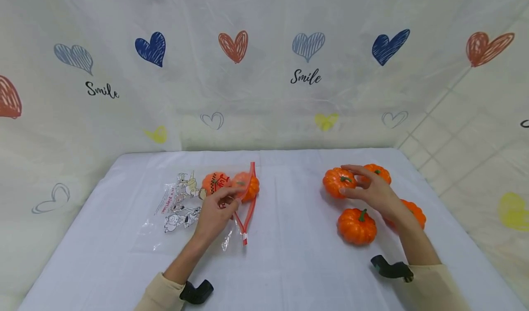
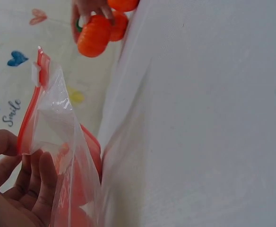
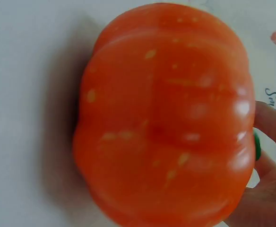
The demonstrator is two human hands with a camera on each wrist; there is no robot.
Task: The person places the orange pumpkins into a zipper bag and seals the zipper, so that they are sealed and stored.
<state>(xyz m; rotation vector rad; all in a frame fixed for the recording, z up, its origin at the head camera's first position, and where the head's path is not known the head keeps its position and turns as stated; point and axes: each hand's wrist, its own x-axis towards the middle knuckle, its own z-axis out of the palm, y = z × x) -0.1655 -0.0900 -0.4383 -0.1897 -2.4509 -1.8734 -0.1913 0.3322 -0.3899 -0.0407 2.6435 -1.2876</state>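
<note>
A clear zip bag (image 1: 188,214) with cartoon prints and a red zip edge (image 1: 250,210) lies on the left of the table. Two small orange pumpkins (image 1: 250,189) show inside it. My left hand (image 1: 218,213) pinches the bag's edge at its mouth, between thumb and fingers in the left wrist view. Over on the right, my right hand (image 1: 374,192) grips an orange pumpkin (image 1: 335,182) with a green stem, thumb and fingers on either side. Another pumpkin (image 3: 166,113) fills the right wrist view and hides most of that hand.
Near the right hand sit a front pumpkin (image 1: 357,227), a back one (image 1: 379,173) and one partly behind the forearm (image 1: 414,213). A white cloth covers the table (image 1: 285,256). Behind it hangs a sheet (image 1: 264,95) printed with hearts.
</note>
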